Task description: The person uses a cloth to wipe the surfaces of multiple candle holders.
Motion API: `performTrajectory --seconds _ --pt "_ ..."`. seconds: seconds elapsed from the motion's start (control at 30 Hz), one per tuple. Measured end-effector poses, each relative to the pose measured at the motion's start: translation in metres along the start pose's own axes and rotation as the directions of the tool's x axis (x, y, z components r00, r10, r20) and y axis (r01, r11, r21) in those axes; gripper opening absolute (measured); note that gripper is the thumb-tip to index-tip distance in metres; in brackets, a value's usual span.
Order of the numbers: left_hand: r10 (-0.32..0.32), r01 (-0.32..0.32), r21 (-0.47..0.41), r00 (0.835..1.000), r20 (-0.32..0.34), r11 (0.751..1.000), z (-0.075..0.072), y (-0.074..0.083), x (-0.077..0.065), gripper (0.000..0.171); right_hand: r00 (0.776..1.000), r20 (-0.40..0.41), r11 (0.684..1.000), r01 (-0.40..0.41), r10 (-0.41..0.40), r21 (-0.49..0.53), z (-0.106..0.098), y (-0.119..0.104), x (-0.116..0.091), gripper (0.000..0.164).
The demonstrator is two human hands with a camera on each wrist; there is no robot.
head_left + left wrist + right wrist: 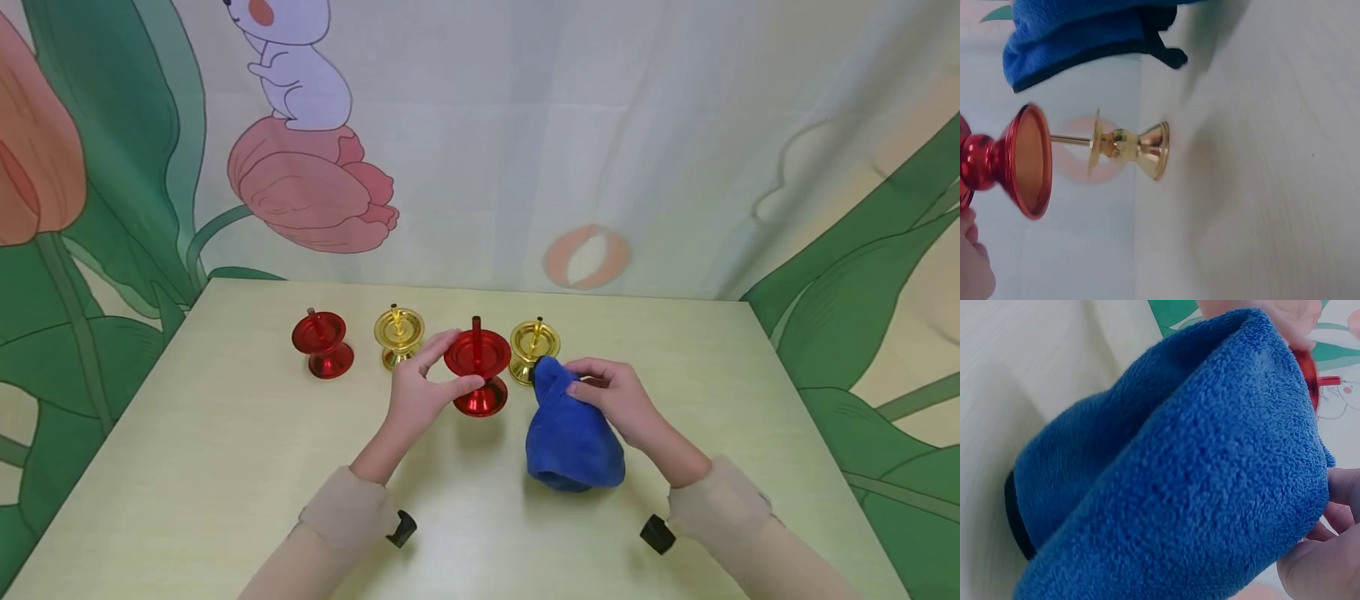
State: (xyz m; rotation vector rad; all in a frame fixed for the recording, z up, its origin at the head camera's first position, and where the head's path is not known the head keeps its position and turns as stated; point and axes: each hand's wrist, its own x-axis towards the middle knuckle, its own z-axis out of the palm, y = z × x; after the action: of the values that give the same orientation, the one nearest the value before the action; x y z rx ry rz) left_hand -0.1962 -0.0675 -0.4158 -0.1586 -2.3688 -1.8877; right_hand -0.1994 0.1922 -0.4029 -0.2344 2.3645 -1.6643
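My left hand [415, 390] holds a shiny red candle holder [480, 354] by its dish, with fingers and thumb on its left side. In the left wrist view, the hollow underside of the red candle holder [1030, 162] shows, and it is raised off the table. A blue cloth [573, 442] hangs folded from my right hand [618, 400], pinched near its top. The right wrist view is mostly filled by this fuzzy blue cloth [1197, 469] with a dark edge. Cloth and red candle holder are apart in the head view.
Behind the hands stand a gold candle holder [399, 329] and another gold candle holder [534, 340], partly hidden. A second red candle holder [322, 335] is at the left. They stand on a pale table [225, 467], with a printed curtain [487, 167] behind it.
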Motion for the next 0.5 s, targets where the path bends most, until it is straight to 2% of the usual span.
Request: performTrajectory --seconds 0.13,0.27,0.5 --pt "-0.023 0.030 0.050 0.992 -0.124 0.998 0.003 -0.007 0.015 0.074 1.000 -0.020 1.000 -0.009 0.009 -0.016 -0.006 -0.001 -0.006 0.033" --pt "-0.023 0.044 0.095 0.977 -0.211 0.994 0.010 -0.021 0.031 0.080 0.999 -0.036 1.000 -0.008 0.007 -0.025 -0.010 0.000 -0.009 0.033" --pt "-0.031 0.075 0.132 0.952 -0.304 0.988 0.026 -0.046 0.052 0.077 0.999 -0.052 0.999 -0.012 0.010 -0.049 -0.014 0.001 -0.012 0.032"
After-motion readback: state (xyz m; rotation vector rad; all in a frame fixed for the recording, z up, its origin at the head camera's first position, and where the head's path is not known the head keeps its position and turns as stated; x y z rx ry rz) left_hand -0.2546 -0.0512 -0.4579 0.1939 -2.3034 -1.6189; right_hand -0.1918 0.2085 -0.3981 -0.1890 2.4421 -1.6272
